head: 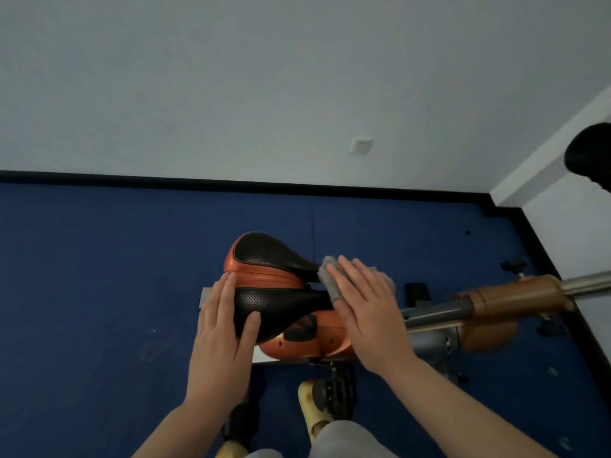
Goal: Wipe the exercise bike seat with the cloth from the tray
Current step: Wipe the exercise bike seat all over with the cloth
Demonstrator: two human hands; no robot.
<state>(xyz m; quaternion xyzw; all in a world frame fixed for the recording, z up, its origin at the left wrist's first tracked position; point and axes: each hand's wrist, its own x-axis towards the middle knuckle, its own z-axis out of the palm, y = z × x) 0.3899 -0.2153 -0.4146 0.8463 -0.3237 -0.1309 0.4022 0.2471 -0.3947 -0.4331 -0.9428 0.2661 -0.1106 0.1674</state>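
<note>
My right hand (367, 312) lies spread flat on the soft, limp cloth (334, 279); my left hand (224, 328), open, steadies the firm seat (264, 292) beside it

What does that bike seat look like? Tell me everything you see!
The bike seat has two black, dotted pads that look like leather, with a shiny orange strip between them and orange casing beneath. It is wide at the left and narrows to the right. The left hand rests flat on its wide end. The right hand presses a fluffy grey cloth on its narrow end.
</note>
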